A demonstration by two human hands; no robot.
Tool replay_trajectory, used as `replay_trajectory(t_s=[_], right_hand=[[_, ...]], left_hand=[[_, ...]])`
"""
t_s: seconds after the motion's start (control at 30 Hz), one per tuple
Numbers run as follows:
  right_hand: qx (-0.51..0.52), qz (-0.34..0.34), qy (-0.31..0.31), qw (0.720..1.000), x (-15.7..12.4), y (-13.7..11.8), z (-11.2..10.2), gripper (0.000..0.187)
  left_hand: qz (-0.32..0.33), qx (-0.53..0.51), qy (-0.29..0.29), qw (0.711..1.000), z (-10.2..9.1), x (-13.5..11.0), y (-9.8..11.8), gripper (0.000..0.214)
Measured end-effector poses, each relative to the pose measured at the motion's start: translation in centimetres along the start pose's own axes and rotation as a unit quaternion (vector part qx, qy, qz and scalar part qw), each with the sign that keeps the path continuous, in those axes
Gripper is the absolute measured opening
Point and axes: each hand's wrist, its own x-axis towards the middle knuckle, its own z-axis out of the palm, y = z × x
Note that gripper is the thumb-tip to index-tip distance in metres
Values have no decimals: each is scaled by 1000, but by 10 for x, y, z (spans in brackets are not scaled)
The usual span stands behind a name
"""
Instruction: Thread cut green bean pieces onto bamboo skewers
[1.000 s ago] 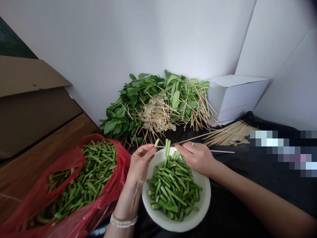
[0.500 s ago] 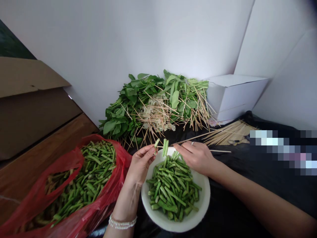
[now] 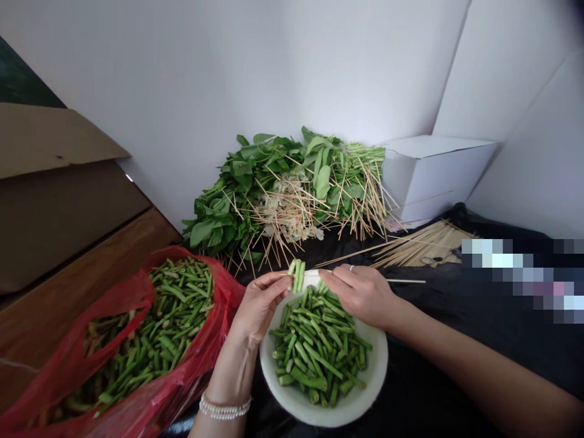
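Observation:
In the head view my right hand (image 3: 362, 295) is closed around a thin bamboo skewer (image 3: 406, 281), which runs level above the far rim of a white bowl (image 3: 381, 371). Short green stem pieces (image 3: 299, 277) sit side by side across the skewer's left end. My left hand (image 3: 262, 304) pinches the outermost stem piece (image 3: 291, 271) between thumb and fingers, against the others. Below both hands, the bowl holds a heap of cut green stems (image 3: 319, 347). More pieces lie near my right fingertips, partly hidden by them.
A red plastic bag (image 3: 228, 298) full of cut stems stands at left. Leafy greens (image 3: 214, 213) and skewered bundles (image 3: 292, 210) are piled against the wall. Loose skewers (image 3: 410, 246) fan out before a white box (image 3: 433, 176). A cardboard box (image 3: 50, 146) is far left; black sheeting (image 3: 438, 316) covers the surface.
The stem piece in my left hand has moved right and now stands against the other pieces on the skewer. My right hand has barely moved and keeps its hold.

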Motion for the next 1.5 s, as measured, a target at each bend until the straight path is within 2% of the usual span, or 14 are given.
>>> replay_trajectory(t_s=[0.2,0.37,0.53,0.6,0.67,0.77,0.87,1.0,1.23,1.4,1.47,1.5], right_hand=[[12,4,-13,1000,0,-3,1,27],[24,-7,-11,1000,4,-10,-1,23],[22,2,-6,1000,5,-7,-3,22],[15,25,3,1000,4,-2,-3,23],[6,46,11,999,4,4,-4,24],[-3,52,9,999,4,8,-4,24],[-5,45,-5,999,4,8,-3,26],[0,43,-7,999,3,7,-1,26],[0,47,-4,999,4,8,-1,26],[0,48,-7,999,2,8,-1,26],[0,50,-12,999,2,8,-1,25],[0,51,-12,999,1,9,-1,25]], left_hand=[[-3,21,-11,1000,1,1,-4,24],[-20,71,-61,995,8,-5,-5,26],[46,191,-91,976,6,-7,0,22],[90,274,-95,953,2,-5,0,13],[148,364,-108,913,-2,-3,-2,5],[216,469,-162,841,-6,-2,-4,17],[235,516,-215,795,-9,-4,-2,27],[234,568,-247,749,-9,-6,3,31],[236,585,-265,729,-12,-6,3,23],[231,610,-249,716,-10,-10,3,20],[216,608,-237,726,-7,-11,4,17],[207,596,-225,742,-5,-11,4,16]])
